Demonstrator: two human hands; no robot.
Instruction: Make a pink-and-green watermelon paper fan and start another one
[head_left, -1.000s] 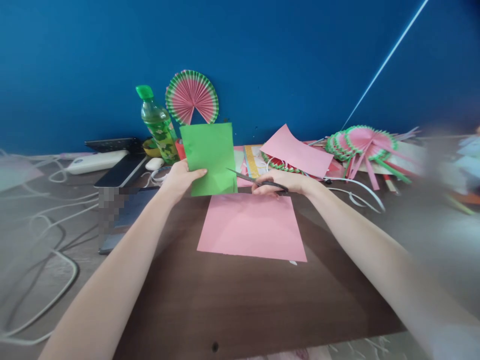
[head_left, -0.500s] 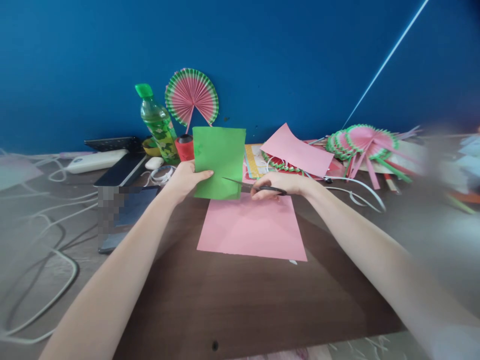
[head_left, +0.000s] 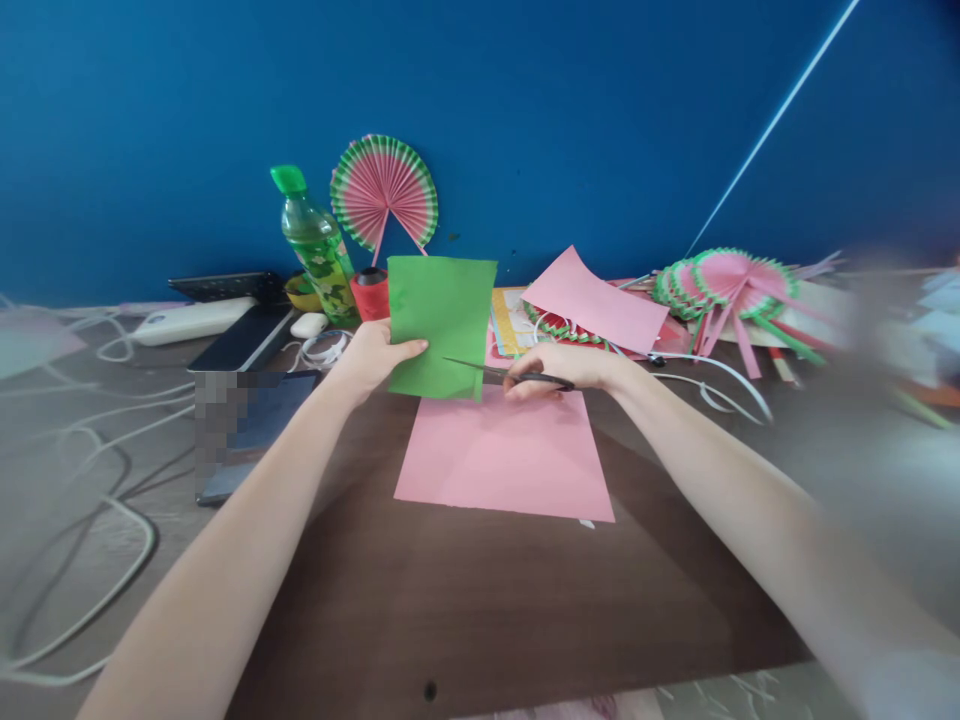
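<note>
My left hand point(head_left: 375, 360) pinches the left edge of a green sheet of paper point(head_left: 439, 310), thumb in front, and holds it upright above the table. The fingers of my right hand point(head_left: 544, 372) are closed around dark-handled scissors point(head_left: 551, 381). One scissor blade lies across the front of the green sheet, pointing left, low on its right side. Below both hands a larger pink sheet of paper point(head_left: 506, 460) lies flat on the brown table point(head_left: 480, 590). The other blade is mostly hidden behind the green paper.
Behind my hands stand a green-capped bottle point(head_left: 315, 245), a red container point(head_left: 370, 295) and a pink-green pleated paper fan point(head_left: 384, 195) against the blue wall. More fans point(head_left: 731, 285) and a pink paper piece point(head_left: 596, 305) lie right. Cables point(head_left: 139, 540) and a white power bank point(head_left: 193, 322) are left.
The green sheet has shifted very slightly right, its upper right corner tilting a little outward. Both hands keep almost the same place and grip.
</note>
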